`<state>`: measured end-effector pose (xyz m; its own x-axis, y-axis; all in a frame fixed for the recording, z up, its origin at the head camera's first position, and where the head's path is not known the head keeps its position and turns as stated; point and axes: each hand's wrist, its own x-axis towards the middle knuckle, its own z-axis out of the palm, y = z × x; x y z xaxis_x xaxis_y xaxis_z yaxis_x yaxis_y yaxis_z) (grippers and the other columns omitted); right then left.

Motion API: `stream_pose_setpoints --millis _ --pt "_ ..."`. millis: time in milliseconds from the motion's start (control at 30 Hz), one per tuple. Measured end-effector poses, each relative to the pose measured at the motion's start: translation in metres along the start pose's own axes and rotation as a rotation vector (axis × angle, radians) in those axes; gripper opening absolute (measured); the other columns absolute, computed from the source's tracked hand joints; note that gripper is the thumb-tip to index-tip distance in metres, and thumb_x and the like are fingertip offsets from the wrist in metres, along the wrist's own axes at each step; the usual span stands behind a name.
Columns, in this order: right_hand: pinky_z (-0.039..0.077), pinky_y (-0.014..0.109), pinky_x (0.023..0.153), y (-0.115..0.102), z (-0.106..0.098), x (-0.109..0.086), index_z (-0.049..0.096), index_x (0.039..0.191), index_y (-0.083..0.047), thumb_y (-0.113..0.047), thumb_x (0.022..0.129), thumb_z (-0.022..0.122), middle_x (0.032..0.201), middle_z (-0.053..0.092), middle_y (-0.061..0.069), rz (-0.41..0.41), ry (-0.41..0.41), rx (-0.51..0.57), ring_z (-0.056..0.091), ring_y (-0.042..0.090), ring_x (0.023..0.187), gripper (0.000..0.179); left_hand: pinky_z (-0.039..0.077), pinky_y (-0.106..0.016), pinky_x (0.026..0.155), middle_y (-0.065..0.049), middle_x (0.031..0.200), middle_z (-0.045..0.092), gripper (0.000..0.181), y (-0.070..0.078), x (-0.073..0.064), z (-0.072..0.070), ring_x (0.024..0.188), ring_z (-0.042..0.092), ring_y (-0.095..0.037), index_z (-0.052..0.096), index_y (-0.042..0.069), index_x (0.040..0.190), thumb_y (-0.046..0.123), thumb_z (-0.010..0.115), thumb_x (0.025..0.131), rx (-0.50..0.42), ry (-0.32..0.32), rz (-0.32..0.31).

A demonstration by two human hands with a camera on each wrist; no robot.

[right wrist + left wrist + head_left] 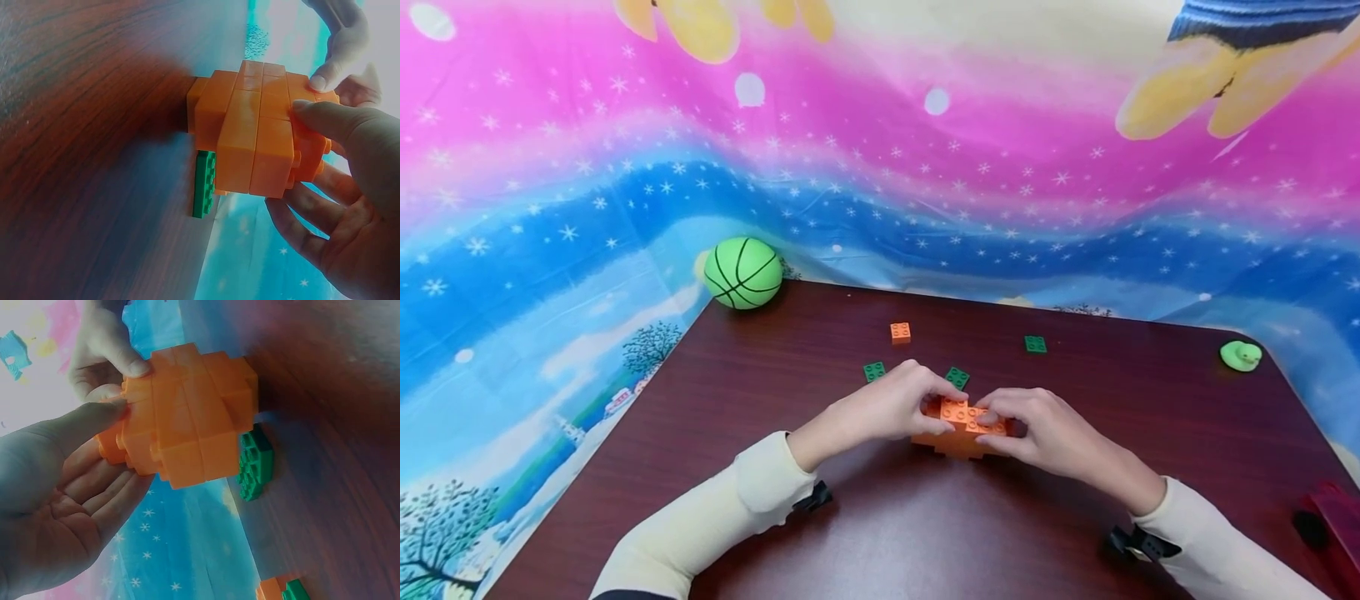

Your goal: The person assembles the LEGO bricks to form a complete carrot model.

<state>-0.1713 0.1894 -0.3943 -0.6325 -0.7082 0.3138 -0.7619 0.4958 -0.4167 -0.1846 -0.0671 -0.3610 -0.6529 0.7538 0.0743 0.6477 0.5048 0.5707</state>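
An orange build of stacked toy bricks stands on the dark table, its studs facing up, wider in the middle layers than at the base. My left hand grips its upper left part between thumb and fingers. From the other side my right hand holds the top right, the thumb on the near face and the fingers behind. In the left wrist view the stepped layers of the orange build show beside both thumbs. A green brick lies just behind the build, and another green brick is left of it.
Farther back lie a loose orange brick and a third green brick. A green ball sits at the back left corner, a green toy duck at the back right. Something red stands at the right edge. A printed cloth hangs behind the table.
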Motion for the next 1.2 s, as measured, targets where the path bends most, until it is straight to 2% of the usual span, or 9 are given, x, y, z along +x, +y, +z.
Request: stream_pose_setpoints --millis 200,267,367,500,667,733,900,1000,1200 --pt "0.059 0.023 0.073 -0.001 0.001 0.0 0.076 0.096 -0.021 -0.02 0.085 0.085 0.108 0.076 -0.004 -0.007 0.013 0.009 0.067 0.002 0.085 0.014 0.051 -0.015 0.071 -0.006 0.115 0.078 0.04 -0.006 -0.004 0.008 0.08 0.062 -0.01 0.073 0.006 0.128 0.016 0.08 0.09 -0.069 0.046 -0.009" --pt "0.059 0.023 0.073 0.0 0.0 0.001 0.076 0.096 -0.021 -0.022 0.087 0.083 0.109 0.076 -0.004 -0.012 -0.009 0.019 0.068 0.002 0.086 0.012 0.052 -0.016 0.072 -0.005 0.117 0.078 0.04 -0.008 -0.005 0.011 0.083 0.063 -0.011 0.072 0.006 0.128 0.017 0.08 0.09 -0.086 0.061 -0.013" --pt "0.06 0.025 0.077 0.006 -0.009 0.006 0.077 0.1 -0.024 -0.029 0.092 0.079 0.111 0.076 -0.004 -0.027 -0.083 0.058 0.07 0.004 0.091 0.01 0.051 -0.017 0.071 -0.006 0.116 0.078 0.04 -0.009 -0.004 0.013 0.082 0.063 -0.011 0.073 0.006 0.127 0.017 0.081 0.09 -0.082 0.082 -0.006" --pt "0.06 0.032 0.086 0.02 -0.029 0.02 0.079 0.101 -0.027 -0.03 0.094 0.076 0.11 0.077 -0.006 -0.039 -0.14 0.125 0.072 0.007 0.099 0.008 0.046 -0.015 0.067 -0.006 0.114 0.078 0.04 -0.008 -0.002 0.012 0.077 0.058 -0.01 0.074 0.007 0.126 0.018 0.082 0.089 -0.072 0.094 -0.002" --pt "0.059 0.038 0.09 0.043 -0.043 0.048 0.078 0.103 -0.025 -0.026 0.094 0.076 0.105 0.077 -0.008 0.004 -0.118 0.055 0.073 0.012 0.1 0.009 0.037 -0.017 0.059 -0.003 0.104 0.078 0.039 -0.008 -0.002 0.01 0.066 0.045 -0.007 0.074 0.007 0.126 0.017 0.082 0.089 -0.076 0.078 -0.015" --pt "0.059 0.042 0.09 0.053 -0.042 0.06 0.077 0.106 -0.022 -0.026 0.095 0.076 0.106 0.077 -0.005 0.026 -0.134 0.011 0.073 0.016 0.101 0.012 0.036 -0.017 0.058 -0.003 0.101 0.078 0.039 -0.008 -0.003 0.01 0.065 0.044 -0.007 0.074 0.008 0.126 0.017 0.082 0.089 -0.076 0.075 -0.021" --pt "0.056 0.049 0.095 0.07 -0.028 0.09 0.075 0.118 -0.012 -0.024 0.095 0.075 0.118 0.075 0.007 0.037 -0.201 -0.047 0.07 0.026 0.111 0.025 0.044 -0.016 0.065 -0.005 0.114 0.078 0.038 -0.008 -0.003 0.009 0.074 0.055 -0.01 0.075 0.009 0.126 0.018 0.081 0.089 -0.076 0.072 -0.032" --pt "0.052 0.053 0.104 0.076 -0.019 0.105 0.069 0.131 -0.008 -0.021 0.097 0.073 0.135 0.067 0.014 0.043 -0.254 -0.074 0.063 0.033 0.125 0.037 0.048 -0.016 0.071 -0.004 0.12 0.077 0.038 -0.008 -0.003 0.009 0.083 0.061 -0.009 0.075 0.01 0.125 0.019 0.081 0.089 -0.07 0.07 -0.034" --pt "0.04 0.058 0.116 0.081 -0.002 0.134 0.054 0.148 -0.007 -0.015 0.101 0.064 0.158 0.044 0.022 0.082 -0.403 -0.115 0.045 0.04 0.146 0.049 0.046 -0.017 0.07 -0.004 0.122 0.076 0.037 -0.007 -0.001 0.007 0.079 0.058 -0.01 0.075 0.011 0.125 0.019 0.081 0.09 -0.067 0.06 -0.033"
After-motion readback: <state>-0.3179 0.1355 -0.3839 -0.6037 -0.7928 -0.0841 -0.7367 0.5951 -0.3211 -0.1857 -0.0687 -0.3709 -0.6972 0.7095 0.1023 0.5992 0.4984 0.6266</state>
